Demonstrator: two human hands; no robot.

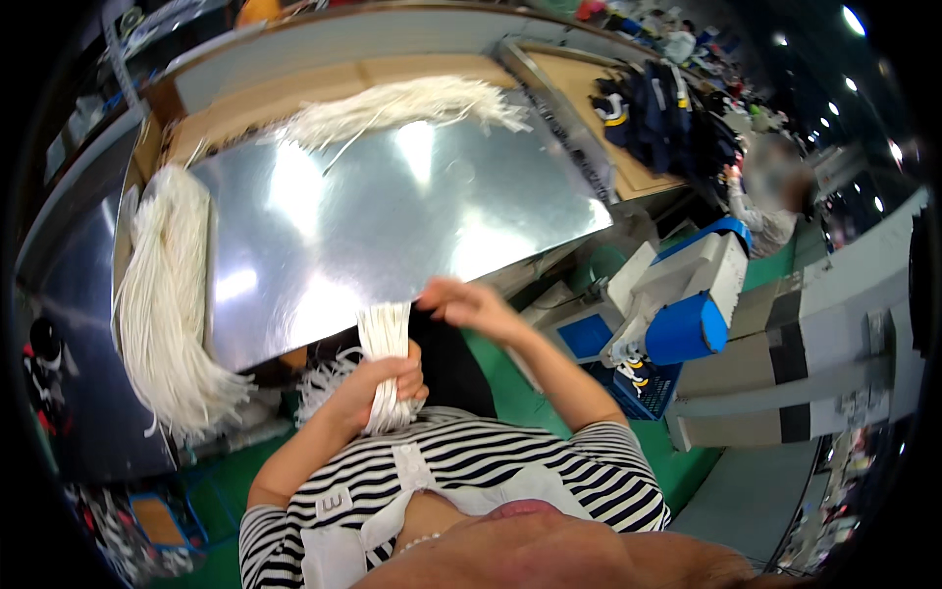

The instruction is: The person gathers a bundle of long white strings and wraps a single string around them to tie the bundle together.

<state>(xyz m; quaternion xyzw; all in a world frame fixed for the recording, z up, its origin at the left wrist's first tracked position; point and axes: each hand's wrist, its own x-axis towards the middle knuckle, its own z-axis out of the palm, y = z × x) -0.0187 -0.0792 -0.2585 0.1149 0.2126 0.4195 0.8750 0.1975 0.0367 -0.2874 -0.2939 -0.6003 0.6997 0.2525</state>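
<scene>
My left hand (385, 384) is closed around a thick bundle of white cords (386, 339), held upright near my chest at the near edge of the shiny metal table (392, 216). Just to its right, my right hand (469, 300) hovers at the top of the bundle with fingers curled; whether it pinches a cord I cannot tell. Loose cord ends fan out below and to the left of my left hand.
A large heap of white cords (162, 304) hangs over the table's left edge and another pile (402, 103) lies at the far side. A blue and white machine (682, 299) stands to the right, dark garments (662, 113) beyond it, and a person (775, 196) further right.
</scene>
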